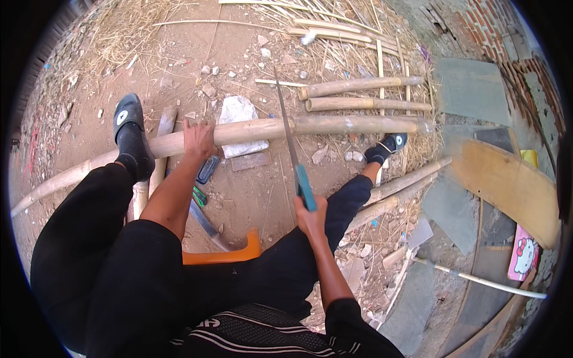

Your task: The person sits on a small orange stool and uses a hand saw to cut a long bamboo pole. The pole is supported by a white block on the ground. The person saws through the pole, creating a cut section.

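Observation:
A long bamboo pole (256,130) lies across in front of me, from the far left to the straw at the right. My left hand (200,140) is closed over it, left of a white stone block (237,112) on which the pole seems to rest. In my right hand (311,217) is the teal handle of a handsaw (305,186). Its long narrow blade points away from me and crosses the pole near a joint. Whether the teeth touch the bamboo, I cannot tell. My left foot in a dark sandal (126,116) is beside the pole.
Shorter bamboo pieces (361,88) lie beyond the pole, with split strips (334,33) farther off. Between my legs are a black oblong object (207,169), a green object (199,196), a curved blade (206,224) and an orange piece (250,244). Boards (501,179) lie at right.

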Demonstrator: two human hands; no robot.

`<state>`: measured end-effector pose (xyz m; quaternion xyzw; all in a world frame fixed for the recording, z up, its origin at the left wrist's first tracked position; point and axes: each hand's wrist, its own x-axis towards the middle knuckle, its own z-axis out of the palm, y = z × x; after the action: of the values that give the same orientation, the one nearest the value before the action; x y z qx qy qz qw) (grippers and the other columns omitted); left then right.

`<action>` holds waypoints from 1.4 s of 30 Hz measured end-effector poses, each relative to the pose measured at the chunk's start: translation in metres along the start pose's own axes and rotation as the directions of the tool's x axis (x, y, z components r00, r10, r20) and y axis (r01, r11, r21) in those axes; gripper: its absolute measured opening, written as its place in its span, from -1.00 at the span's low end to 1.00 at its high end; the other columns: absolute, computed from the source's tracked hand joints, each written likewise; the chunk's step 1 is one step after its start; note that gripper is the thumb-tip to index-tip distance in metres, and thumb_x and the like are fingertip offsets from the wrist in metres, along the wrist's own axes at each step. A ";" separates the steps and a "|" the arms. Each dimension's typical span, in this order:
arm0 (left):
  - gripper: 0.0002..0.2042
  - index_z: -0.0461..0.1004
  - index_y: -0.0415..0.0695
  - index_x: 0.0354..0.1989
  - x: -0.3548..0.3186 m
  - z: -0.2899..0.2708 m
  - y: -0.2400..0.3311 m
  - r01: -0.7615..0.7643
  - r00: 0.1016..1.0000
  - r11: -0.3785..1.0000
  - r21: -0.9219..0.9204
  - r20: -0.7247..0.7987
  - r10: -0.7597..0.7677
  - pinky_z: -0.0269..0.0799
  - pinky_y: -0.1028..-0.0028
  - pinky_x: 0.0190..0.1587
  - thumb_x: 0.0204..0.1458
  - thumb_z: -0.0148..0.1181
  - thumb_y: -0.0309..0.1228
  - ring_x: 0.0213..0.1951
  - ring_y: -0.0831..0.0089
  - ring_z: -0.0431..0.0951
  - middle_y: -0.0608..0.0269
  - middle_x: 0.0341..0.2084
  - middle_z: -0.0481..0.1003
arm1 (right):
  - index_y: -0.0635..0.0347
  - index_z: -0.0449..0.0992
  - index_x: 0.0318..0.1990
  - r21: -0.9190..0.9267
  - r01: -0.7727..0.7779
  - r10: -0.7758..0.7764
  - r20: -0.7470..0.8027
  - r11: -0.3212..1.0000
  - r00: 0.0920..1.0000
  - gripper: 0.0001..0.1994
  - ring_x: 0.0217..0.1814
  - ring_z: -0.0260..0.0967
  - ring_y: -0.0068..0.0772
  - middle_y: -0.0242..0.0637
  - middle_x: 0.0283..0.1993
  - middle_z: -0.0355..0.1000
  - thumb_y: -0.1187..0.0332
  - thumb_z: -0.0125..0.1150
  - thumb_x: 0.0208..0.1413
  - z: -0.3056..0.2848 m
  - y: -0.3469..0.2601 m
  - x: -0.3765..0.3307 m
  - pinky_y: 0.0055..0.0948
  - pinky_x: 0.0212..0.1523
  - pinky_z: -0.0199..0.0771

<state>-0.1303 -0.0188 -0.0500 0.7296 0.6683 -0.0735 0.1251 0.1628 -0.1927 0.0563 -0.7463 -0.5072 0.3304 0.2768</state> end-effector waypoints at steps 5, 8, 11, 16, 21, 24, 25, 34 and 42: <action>-0.44 0.48 0.01 -0.05 0.000 -0.003 -0.036 0.041 0.995 0.999 -0.019 0.094 -0.039 0.06 -0.01 0.25 -0.30 0.45 -0.11 -0.14 0.24 0.64 0.21 -0.28 0.63 | 0.40 0.59 -0.37 0.144 -0.110 0.112 -0.006 0.983 0.994 -0.85 -0.57 0.20 -0.72 -0.41 -0.69 0.27 0.46 0.18 0.01 0.026 0.008 -0.018 -0.43 -0.56 0.25; -0.43 0.49 0.00 -0.03 -0.005 0.007 -0.003 0.020 0.999 0.998 0.055 0.047 -0.023 0.04 -0.04 0.30 -0.30 0.45 -0.12 -0.11 0.26 0.64 0.17 -0.24 0.63 | 0.36 0.59 -0.43 0.451 -0.314 0.331 0.044 0.836 0.943 -0.88 -0.59 0.19 -0.73 -0.44 -0.68 0.25 0.49 0.17 0.04 -0.029 0.016 -0.115 -0.50 -0.56 0.22; -0.42 0.46 -0.02 -0.02 -0.025 -0.002 0.063 -0.021 0.998 1.000 0.015 0.063 0.020 0.04 -0.04 0.29 -0.32 0.46 -0.18 -0.11 0.22 0.63 0.16 -0.24 0.63 | 0.34 0.42 -0.58 0.220 -0.101 0.110 -0.027 0.970 0.994 -0.78 -0.62 0.17 -0.70 -0.45 -0.71 0.19 0.41 0.20 0.03 -0.035 0.048 -0.050 -0.42 -0.60 0.16; -0.35 0.40 -0.04 0.01 -0.019 -0.014 0.033 0.029 0.999 1.000 -0.010 0.027 -0.029 0.09 0.00 0.22 -0.36 0.48 -0.18 -0.11 0.20 0.62 0.19 -0.23 0.61 | 0.35 0.37 -0.63 0.153 -0.081 0.089 -0.044 0.985 0.995 -0.70 -0.63 0.18 -0.66 -0.39 -0.73 0.20 0.35 0.26 -0.01 -0.037 0.012 -0.021 -0.39 -0.61 0.16; -0.34 0.44 -0.01 0.00 -0.018 0.014 0.010 0.043 0.996 0.999 0.002 -0.074 -0.042 0.04 0.05 0.31 -0.38 0.53 -0.12 -0.03 0.21 0.59 0.16 -0.17 0.59 | 0.26 0.38 -0.67 0.182 -0.078 0.074 0.024 0.980 0.997 -0.75 -0.70 0.23 -0.65 -0.42 -0.74 0.27 0.48 0.18 0.02 -0.040 0.028 -0.064 -0.51 -0.68 0.14; -0.32 0.45 -0.01 -0.01 -0.026 0.008 0.012 0.035 0.999 0.999 -0.035 -0.023 -0.035 0.07 0.09 0.28 -0.41 0.55 -0.11 -0.03 0.21 0.59 0.16 -0.16 0.59 | 0.33 0.38 -0.63 0.118 -0.037 0.039 -0.010 0.992 0.999 -0.74 -0.61 0.17 -0.69 -0.44 -0.71 0.24 0.40 0.23 0.00 0.019 0.037 -0.001 -0.44 -0.61 0.13; -0.32 0.45 -0.01 -0.02 -0.028 0.017 0.007 0.042 0.999 0.999 -0.012 -0.023 -0.042 0.08 0.10 0.27 -0.41 0.56 -0.11 -0.03 0.22 0.59 0.17 -0.16 0.60 | 0.32 0.37 -0.64 0.209 -0.121 0.129 -0.024 0.970 0.991 -0.73 -0.61 0.16 -0.69 -0.45 -0.71 0.23 0.39 0.23 0.00 0.020 0.041 -0.014 -0.44 -0.61 0.13; -0.41 0.44 -0.01 -0.04 -0.029 -0.015 0.043 -0.015 1.000 1.000 -0.015 0.003 0.015 0.10 0.10 0.22 -0.38 0.47 -0.27 -0.02 0.20 0.58 0.18 -0.16 0.59 | 0.29 0.37 -0.67 0.156 -0.037 0.050 -0.084 0.987 0.995 -0.70 -0.62 0.17 -0.67 -0.42 -0.74 0.18 0.35 0.26 0.00 -0.018 0.020 0.010 -0.37 -0.61 0.12; -0.36 0.49 -0.02 -0.04 -0.024 -0.001 0.054 0.031 0.994 0.999 -0.013 -0.105 -0.032 0.08 0.11 0.27 -0.41 0.54 -0.15 0.01 0.19 0.57 0.21 -0.13 0.58 | 0.33 0.42 -0.62 0.294 -0.149 0.176 -0.069 0.944 0.982 -0.74 -0.63 0.24 -0.61 -0.32 -0.73 0.25 0.37 0.29 -0.04 -0.059 0.043 -0.075 -0.36 -0.58 0.19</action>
<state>-0.0794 -0.0458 -0.0379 0.7210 0.6859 -0.0331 0.0929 0.2133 -0.2819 0.0769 -0.7523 -0.3768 0.3868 0.3775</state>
